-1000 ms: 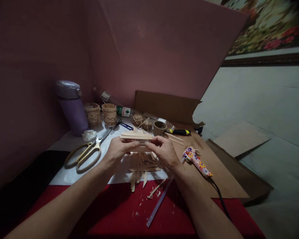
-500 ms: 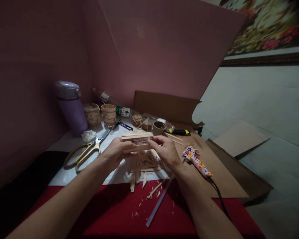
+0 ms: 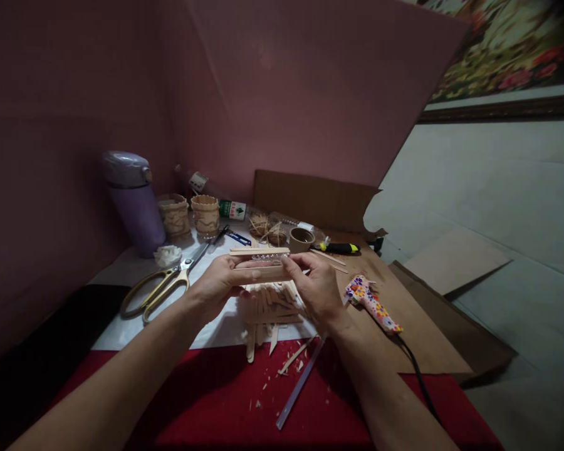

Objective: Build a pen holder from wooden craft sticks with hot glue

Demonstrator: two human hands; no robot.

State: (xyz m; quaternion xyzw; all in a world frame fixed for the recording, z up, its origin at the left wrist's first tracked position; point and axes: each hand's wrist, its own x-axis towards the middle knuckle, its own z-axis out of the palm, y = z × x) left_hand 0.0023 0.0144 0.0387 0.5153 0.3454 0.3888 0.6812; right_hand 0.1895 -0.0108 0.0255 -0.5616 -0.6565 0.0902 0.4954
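Observation:
Both hands hold a small frame of pale wooden sticks (image 3: 269, 273) with clear plastic (image 3: 269, 257) between its upper and lower sticks. My left hand (image 3: 219, 282) grips its left end, the thumb lying along the lower stick. At the right end, the fingers of my right hand (image 3: 312, 280) are closed on the frame and the plastic. Below the hands lies a pile of loose wooden sticks (image 3: 272, 307), partly on white paper. A clear glue stick (image 3: 301, 383) rests on the red cloth among wood chips.
Gold-handled scissors (image 3: 169, 280), a purple bottle (image 3: 134, 203) and two carved cups (image 3: 205, 216) stand or lie left. Behind are a tape roll (image 3: 301, 239), twine (image 3: 267, 229) and a yellow-black cutter (image 3: 341, 248). A flowered glue gun (image 3: 372, 302) with a cord lies right on cardboard (image 3: 418, 344).
The frame has tilted a little in my hands, so its lower stick shows more of its face. My right hand has shifted slightly at the right end.

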